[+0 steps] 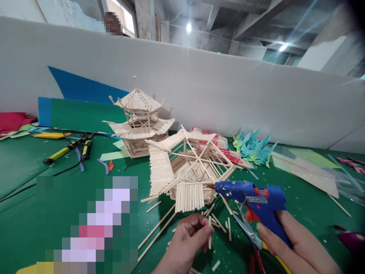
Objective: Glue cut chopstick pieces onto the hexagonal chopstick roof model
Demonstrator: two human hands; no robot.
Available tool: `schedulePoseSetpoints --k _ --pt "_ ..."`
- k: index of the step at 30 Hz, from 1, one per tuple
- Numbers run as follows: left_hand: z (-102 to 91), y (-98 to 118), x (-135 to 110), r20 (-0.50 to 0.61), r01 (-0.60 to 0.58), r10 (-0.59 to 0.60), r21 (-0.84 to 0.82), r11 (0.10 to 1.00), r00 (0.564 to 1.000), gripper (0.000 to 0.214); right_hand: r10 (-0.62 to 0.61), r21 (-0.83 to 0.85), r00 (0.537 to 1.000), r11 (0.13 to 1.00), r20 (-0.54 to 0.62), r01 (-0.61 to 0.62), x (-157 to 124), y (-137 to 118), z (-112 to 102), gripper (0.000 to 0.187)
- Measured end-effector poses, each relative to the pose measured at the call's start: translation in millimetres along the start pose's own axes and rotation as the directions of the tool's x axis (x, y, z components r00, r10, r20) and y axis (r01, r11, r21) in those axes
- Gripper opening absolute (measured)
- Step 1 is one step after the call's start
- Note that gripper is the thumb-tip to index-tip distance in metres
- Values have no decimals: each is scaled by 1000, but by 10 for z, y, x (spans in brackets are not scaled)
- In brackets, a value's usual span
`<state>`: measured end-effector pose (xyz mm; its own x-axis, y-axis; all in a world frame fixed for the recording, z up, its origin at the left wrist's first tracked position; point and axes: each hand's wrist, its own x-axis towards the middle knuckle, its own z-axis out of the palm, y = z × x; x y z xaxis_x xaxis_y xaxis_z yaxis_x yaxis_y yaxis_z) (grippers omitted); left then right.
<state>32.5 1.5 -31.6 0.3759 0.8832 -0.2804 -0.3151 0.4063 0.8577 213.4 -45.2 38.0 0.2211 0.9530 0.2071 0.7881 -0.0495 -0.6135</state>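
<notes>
My left hand (pixel 188 239) pinches a short wooden stick (pixel 210 242) upright between thumb and fingers, just in front of a half-roofed pavilion model (pixel 161 171) built of sticks. My right hand (pixel 302 243) is wrapped round the handle of a blue hot glue gun (pixel 242 191). The gun's nozzle points left, at the right upper edge of a row of short sticks (pixel 189 198) on the model's near roof side; whether it touches cannot be seen. Other roof sides show bare stick framing. Scissors (pixel 249 228) lie under the gun, and loose cut sticks (pixel 219 220) are scattered near my left hand.
Behind stands a finished-looking stick pagoda (pixel 137 129). Packs of sticks (pixel 225 154) and blue-green folded paper (pixel 253 146) lie at the back. Yellow-handled pliers (pixel 61 152) and a black cable (pixel 68 169) are left. A white partition (pixel 228 91) borders the green table (pixel 119 224); a person is beyond it.
</notes>
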Motion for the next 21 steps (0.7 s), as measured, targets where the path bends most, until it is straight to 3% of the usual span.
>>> schedulePoseSetpoints --k 4,10,21 --pt "-7 -24 5 3 -2 2 2 1000 1000 21 -73 36 997 997 37 72 45 -48 -10 34" --pt "1 -13 17 4 -6 6 7 1000 1000 24 -152 -8 966 988 207 157 98 102 -1 35" --pt "-50 -70 69 16 46 -46 24 999 999 33 -169 -15 970 985 174 174 109 72 0 32"
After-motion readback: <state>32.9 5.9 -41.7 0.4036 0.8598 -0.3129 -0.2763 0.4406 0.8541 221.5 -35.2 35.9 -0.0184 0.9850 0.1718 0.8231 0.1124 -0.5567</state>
